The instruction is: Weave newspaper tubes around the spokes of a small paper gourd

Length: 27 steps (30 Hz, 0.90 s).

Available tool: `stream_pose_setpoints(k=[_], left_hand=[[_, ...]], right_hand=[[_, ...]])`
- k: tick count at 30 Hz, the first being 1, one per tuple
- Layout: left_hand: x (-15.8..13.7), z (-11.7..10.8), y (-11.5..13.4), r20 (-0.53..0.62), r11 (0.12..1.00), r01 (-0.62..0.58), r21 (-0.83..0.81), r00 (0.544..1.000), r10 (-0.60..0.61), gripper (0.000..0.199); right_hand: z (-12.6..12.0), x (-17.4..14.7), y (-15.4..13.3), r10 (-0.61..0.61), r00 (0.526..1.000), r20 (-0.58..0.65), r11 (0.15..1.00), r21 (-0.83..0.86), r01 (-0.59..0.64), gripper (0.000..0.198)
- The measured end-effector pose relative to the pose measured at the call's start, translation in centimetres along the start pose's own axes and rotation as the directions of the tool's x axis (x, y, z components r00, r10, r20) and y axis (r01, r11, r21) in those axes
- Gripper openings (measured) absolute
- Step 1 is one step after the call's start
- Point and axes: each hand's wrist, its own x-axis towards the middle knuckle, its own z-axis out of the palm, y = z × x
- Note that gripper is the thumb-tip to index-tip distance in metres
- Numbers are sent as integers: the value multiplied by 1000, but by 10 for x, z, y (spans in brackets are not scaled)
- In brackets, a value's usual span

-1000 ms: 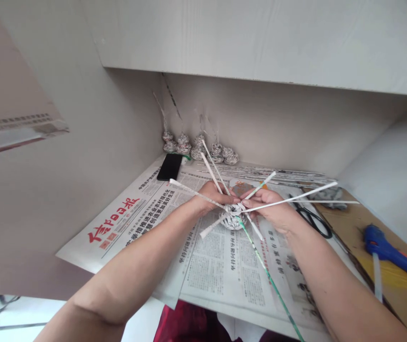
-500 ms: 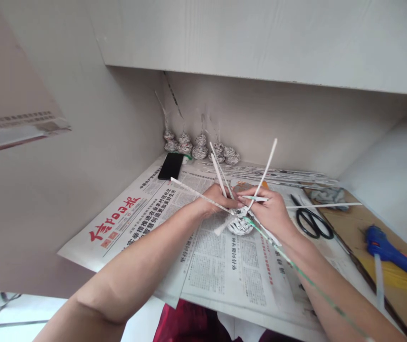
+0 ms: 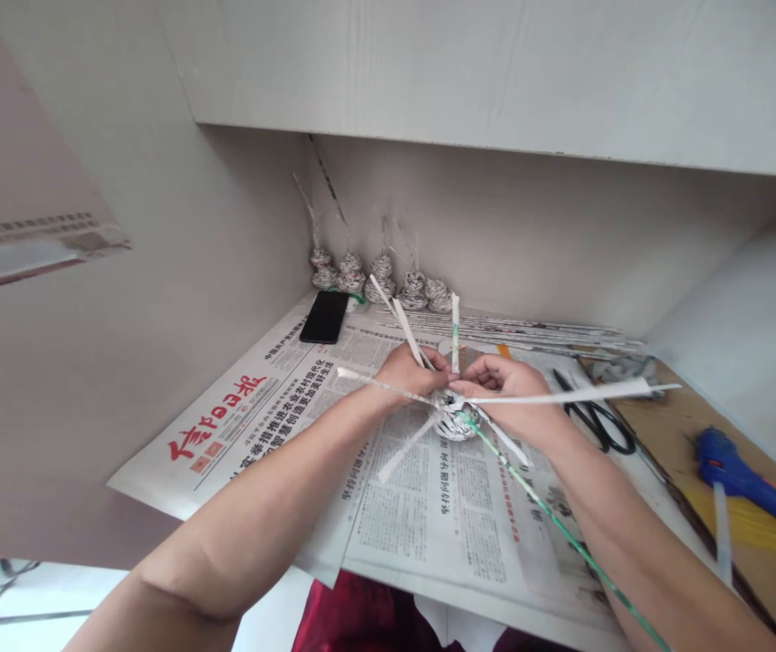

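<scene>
A small round weaving of rolled newspaper tubes (image 3: 455, 426) is between my hands, over the newspaper-covered tabletop. Several white paper tubes radiate from it, and a long green-and-white tube (image 3: 543, 503) trails towards my right forearm. My left hand (image 3: 413, 371) is closed on the far left side of the weaving, with upright tubes by its fingers. Thumb and fingers of my right hand (image 3: 504, 388) pinch at the weaving's top, at the base of a paper tube (image 3: 455, 330); the fingertips are partly hidden. Another white tube (image 3: 578, 396) crosses over my right hand, pointing right.
Several woven gourd shapes (image 3: 380, 279) stand along the back wall, near a black phone (image 3: 323, 317). Loose paper tubes (image 3: 530, 333) lie at the back. On the right are black scissors (image 3: 598, 421) and a blue glue gun (image 3: 741, 480) on cardboard. A shelf edge (image 3: 496, 149) overhangs the back.
The tube that slanted up above my right hand now points right across it. Another tube stands upright between my hands. The lower-left tube reaches further out.
</scene>
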Motion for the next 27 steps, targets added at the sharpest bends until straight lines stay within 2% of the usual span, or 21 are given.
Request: stream_pose_setpoints(k=[3,8,14,20,27], left_hand=[[0,1,-1,11,998,-33,59,999,32,12],[2,1,-3,45,990,-66,127,997,60,11],[-1,-2,1,58,984,-58,167,997,49,12],[-3,1,5,94,994,112,3,989,-111,12],[-4,5,4,110,977,165,-138,982,-151,14]], right_hand=[[-2,-1,-3,42,999,27,999,-1,-42,34],[-3,-1,-7,80,997,4,997,13,-80,33],[-12,0,-8,52,981,187,985,153,-81,33],[-16,1,-6,70,965,254,972,202,-123,28],[-16,4,1,49,964,260,972,211,-106,23]])
